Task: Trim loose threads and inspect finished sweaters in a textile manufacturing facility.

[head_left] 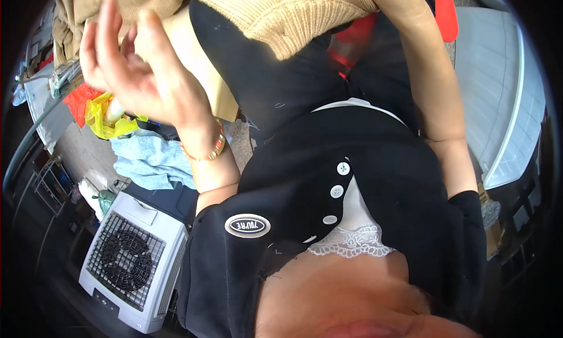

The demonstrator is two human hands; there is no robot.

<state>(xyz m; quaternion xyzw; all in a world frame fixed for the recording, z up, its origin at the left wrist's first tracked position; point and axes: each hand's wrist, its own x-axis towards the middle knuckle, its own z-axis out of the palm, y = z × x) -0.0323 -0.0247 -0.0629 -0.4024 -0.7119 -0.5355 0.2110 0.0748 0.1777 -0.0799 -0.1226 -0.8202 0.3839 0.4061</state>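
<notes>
My left hand (132,68) is raised at the upper left with its fingers spread and nothing in it. A beaded bracelet (205,153) sits on that wrist. A beige knitted sweater (281,12) hangs across the top of the view, just above and to the right of this hand. My right forearm (437,85) runs up the right side toward the sweater, and its hand is hidden at the top edge. My black buttoned top (352,179) fills the middle.
A white box fan unit with a black grille (126,262) stands at the lower left. A light blue cloth (149,159) and a yellow plastic bag (108,124) lie beyond it. A white ribbed panel (498,97) is at the right, with a red object (352,41) above the middle.
</notes>
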